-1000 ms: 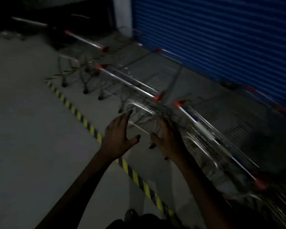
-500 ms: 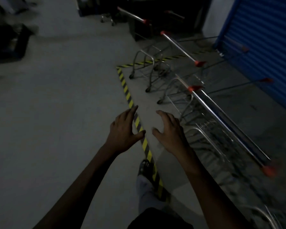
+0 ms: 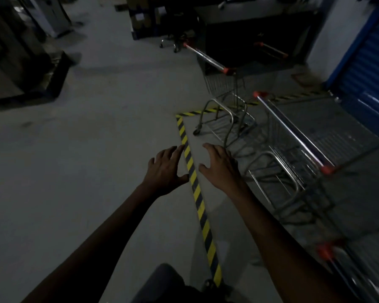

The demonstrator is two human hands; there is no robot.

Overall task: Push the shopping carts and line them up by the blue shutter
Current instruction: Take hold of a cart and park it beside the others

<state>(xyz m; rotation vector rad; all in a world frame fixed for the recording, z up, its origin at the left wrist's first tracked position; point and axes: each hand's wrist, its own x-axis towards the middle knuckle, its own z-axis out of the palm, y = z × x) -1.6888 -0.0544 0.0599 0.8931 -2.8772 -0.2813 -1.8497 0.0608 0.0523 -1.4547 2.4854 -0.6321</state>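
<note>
A row of wire shopping carts stands to my right, inside the striped floor line. The nearest full one (image 3: 293, 136) shows a chrome handle with orange ends. A second cart (image 3: 219, 75) stands beyond it, and a blurred cart handle (image 3: 328, 254) sits at the lower right. The blue shutter (image 3: 368, 71) runs along the right edge. My left hand (image 3: 165, 169) hovers over the floor with fingers spread, holding nothing. My right hand (image 3: 222, 167) is open too, just left of the carts' lower frames and touching none of them.
Yellow-and-black tape (image 3: 195, 184) marks the edge of the cart bay and turns a corner ahead. A dark counter (image 3: 249, 25) and an office chair base (image 3: 173, 42) stand at the back. A dark pallet-like platform (image 3: 20, 68) sits at the far left.
My view has swung left, away from the shutter and toward the open floor. Both hands came off the cart they were near and now hang open over the tape line.
</note>
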